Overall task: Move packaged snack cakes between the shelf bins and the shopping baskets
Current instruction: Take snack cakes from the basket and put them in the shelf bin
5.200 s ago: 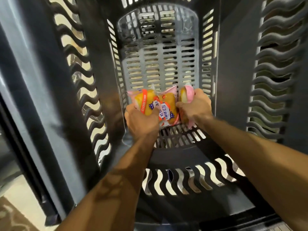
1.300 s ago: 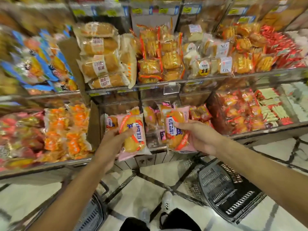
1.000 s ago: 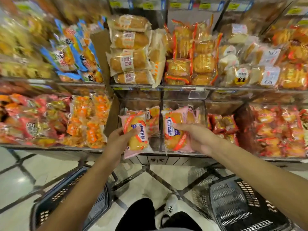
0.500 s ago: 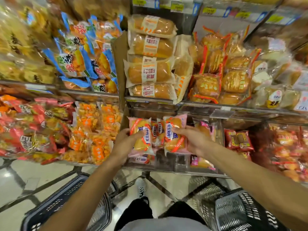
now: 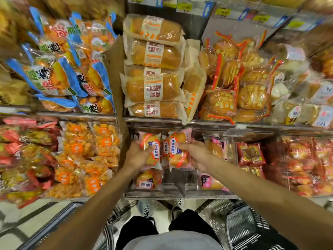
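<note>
My left hand (image 5: 136,156) grips a pink-wrapped snack cake (image 5: 150,148) with a yellow cake and an orange band. My right hand (image 5: 195,154) grips a second cake of the same kind (image 5: 178,150). Both packs are held upright, side by side, inside the mouth of a clear shelf bin (image 5: 155,193) on the lower shelf. Another matching pack (image 5: 147,179) lies in the bin below my left hand. More pink packs (image 5: 211,182) sit in the adjoining compartment to the right. Two dark shopping baskets stand on the floor: one at lower left (image 5: 59,222), one at lower right (image 5: 241,226).
The upper shelf holds stacked long bread packs (image 5: 153,89), blue-striped bags (image 5: 59,76) to the left and red-trimmed buns (image 5: 234,87) to the right. Orange snack bags (image 5: 86,156) fill the lower left bin, red packs (image 5: 250,154) the right. My feet (image 5: 149,210) stand between the baskets.
Both hands lifted the two cakes out of a basket, carried them up to the shelf, and now have pushed them forward into the lower bin. The view has closed in on the shelf.
</note>
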